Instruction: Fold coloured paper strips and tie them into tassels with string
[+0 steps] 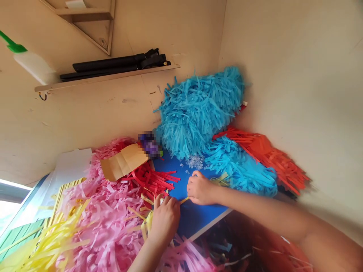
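Note:
A narrow yellow paper strip [184, 200] runs between my two hands, low over the blue tabletop [195, 217]. My left hand [167, 213] is closed on its left end, with more yellow paper [146, 224] bunched beside the wrist. Closed fingers of my right hand [200, 189] pinch the other end; the fingertips are partly hidden. Red fringed paper strips [157, 178] lie just behind my left hand. Beyond my right hand is a small heap of clear plastic bits [195, 161]. Loose yellowish strips [222, 180] lie by my right wrist.
Pink fringed paper [113, 223] and yellow fringe [51, 245] cover the left side. A large blue fringed bundle [198, 109] leans in the corner, with smaller blue fringe [241, 166] and orange-red fringe [266, 155] at right. Brown cardboard [124, 162] rests on pink fringe. A shelf [113, 78] hangs above.

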Available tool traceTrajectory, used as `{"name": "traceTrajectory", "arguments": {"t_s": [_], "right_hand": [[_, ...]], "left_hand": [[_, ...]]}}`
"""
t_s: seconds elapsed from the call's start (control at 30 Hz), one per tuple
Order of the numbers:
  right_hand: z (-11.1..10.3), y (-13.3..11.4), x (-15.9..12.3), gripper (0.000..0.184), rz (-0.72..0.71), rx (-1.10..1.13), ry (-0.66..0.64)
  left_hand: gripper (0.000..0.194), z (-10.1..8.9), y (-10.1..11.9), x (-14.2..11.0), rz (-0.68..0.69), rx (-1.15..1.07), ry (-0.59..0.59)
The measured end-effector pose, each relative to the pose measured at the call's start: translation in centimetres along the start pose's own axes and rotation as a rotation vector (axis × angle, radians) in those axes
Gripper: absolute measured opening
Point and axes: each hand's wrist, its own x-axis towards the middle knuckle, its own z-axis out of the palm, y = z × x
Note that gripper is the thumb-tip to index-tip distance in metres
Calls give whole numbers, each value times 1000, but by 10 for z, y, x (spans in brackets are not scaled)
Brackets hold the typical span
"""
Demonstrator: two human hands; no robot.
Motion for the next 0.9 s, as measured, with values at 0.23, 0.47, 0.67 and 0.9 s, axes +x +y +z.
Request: {"name": "traceTrajectory", "arguments": {"t_s": [0.23,0.47,0.67,0.9], "right_hand": [[10,-22,-1,13,65,13,159],[28,-27,-17,28,41,-12,284],[27,-5,-33,15,162,192,266],[26,7,-34,12,344,391,183]], "left_hand": [[27,6,1,-2,-58,3,45],[23,14,-3,-23,-21,-2,54],[24,22,-20,-32,-111,-234,146],[28,29,-29,-32,-174,-336,122]]}}
